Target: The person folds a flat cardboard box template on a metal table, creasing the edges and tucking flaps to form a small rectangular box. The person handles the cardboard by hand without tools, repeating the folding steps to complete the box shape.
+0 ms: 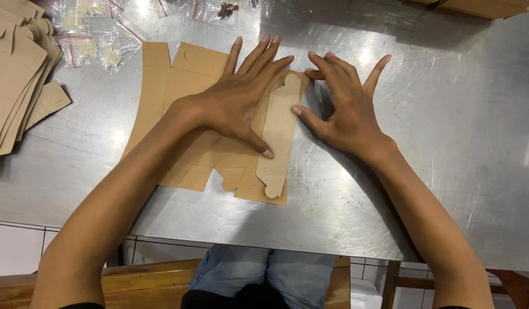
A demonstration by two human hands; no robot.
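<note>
- Left hand (233, 100) flat, fingers spread, pressing brown cardboard box blank (187, 86) mid-counter (447, 143).
- Right hand (347, 109) open, thumb on folded flap (277, 131).
- Small bags (113, 43), flat blank stack (15, 74) at far-left corner.
- Right half bare.

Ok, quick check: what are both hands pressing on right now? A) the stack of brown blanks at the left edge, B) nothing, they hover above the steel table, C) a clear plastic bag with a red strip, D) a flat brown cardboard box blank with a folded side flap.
D: the left hand lies flat on the flat brown cardboard blank, and the right hand touches its folded flap at the edge.
</note>
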